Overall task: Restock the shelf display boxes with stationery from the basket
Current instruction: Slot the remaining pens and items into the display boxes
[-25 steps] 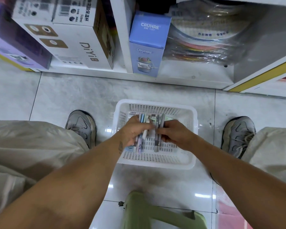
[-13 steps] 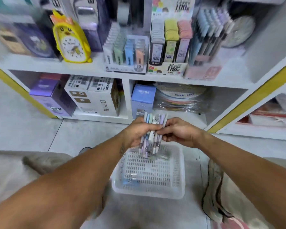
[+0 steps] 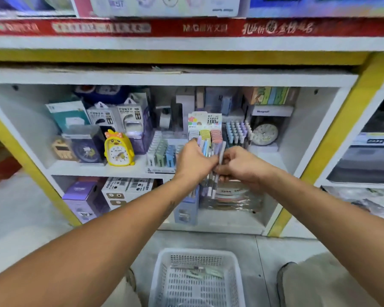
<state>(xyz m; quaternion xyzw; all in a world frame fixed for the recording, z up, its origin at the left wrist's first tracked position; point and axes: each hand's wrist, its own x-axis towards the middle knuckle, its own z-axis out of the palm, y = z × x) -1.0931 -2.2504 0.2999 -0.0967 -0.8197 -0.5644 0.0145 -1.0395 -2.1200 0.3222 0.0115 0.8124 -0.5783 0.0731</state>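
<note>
With my left hand (image 3: 195, 161) gripping the pen bundle (image 3: 211, 167) before the shelf's front edge and my right hand's fingers (image 3: 225, 166) pinching one pen, a loosened grip could spill them toward the basket (image 3: 160, 273).

1. The single head-worn camera is looking forward and slightly down from the person's own eye level, facing the white shelf unit (image 3: 171, 168) squarely.
2. It is sitting near the shelving: the middle shelf is filling the centre of the frame, within reach of both outstretched arms.
3. The wide-angle lens is bending the yellow uprights (image 3: 333, 138) outward at the edges.
4. The bottom edge is taking in the floor and the white basket (image 3: 162, 273) just below the viewpoint.
5. There being only one view, no overlap is arising.
</note>
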